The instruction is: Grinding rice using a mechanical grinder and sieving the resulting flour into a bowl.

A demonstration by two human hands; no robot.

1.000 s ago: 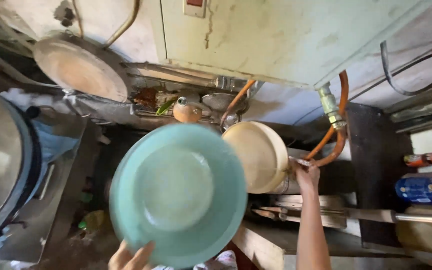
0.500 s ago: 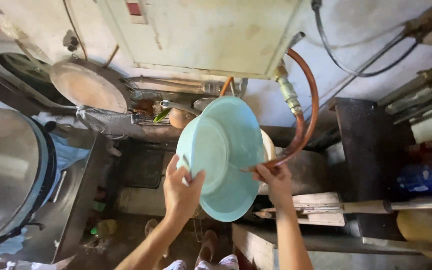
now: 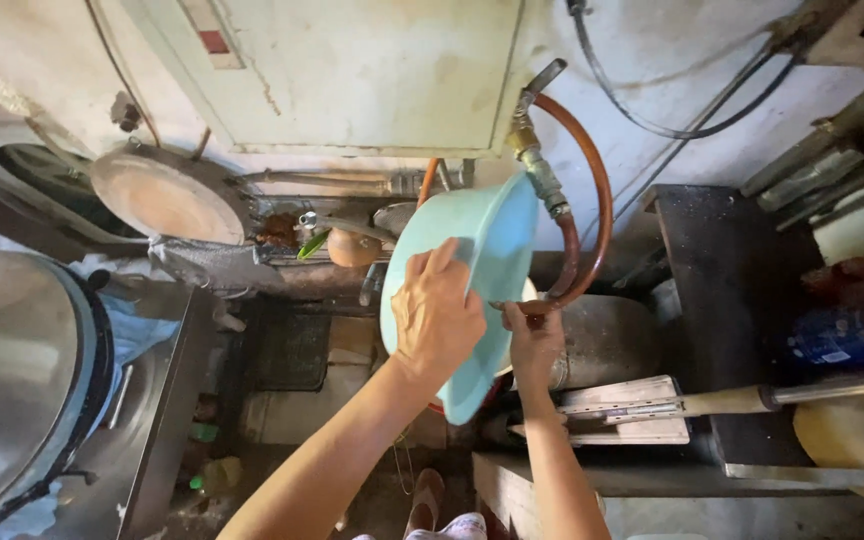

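Note:
I hold a light turquoise plastic basin (image 3: pixel 497 245) tilted on edge, its rim pointing up toward a brass pipe fitting (image 3: pixel 537 165). My left hand (image 3: pixel 435 315) is pressed flat against the basin's underside, fingers curled over the rim. My right hand (image 3: pixel 534 340) grips the basin's lower right edge, next to an orange hose (image 3: pixel 592 215) that loops down from the fitting. A cream-coloured round dish behind the basin is almost fully hidden.
A large metal pot lid (image 3: pixel 12 370) is at the left, a round pan (image 3: pixel 167 200) leans on the wall, and a small tap (image 3: pixel 332 225) sits by an orange ball. A grey cylinder (image 3: pixel 607 340), wooden planks (image 3: pixel 632 410) and a long handle (image 3: pixel 812 395) lie at the right.
The basin has swung from facing me to standing on edge, moving right toward the hose. My left hand shifted onto its underside; my right hand moved to its lower edge.

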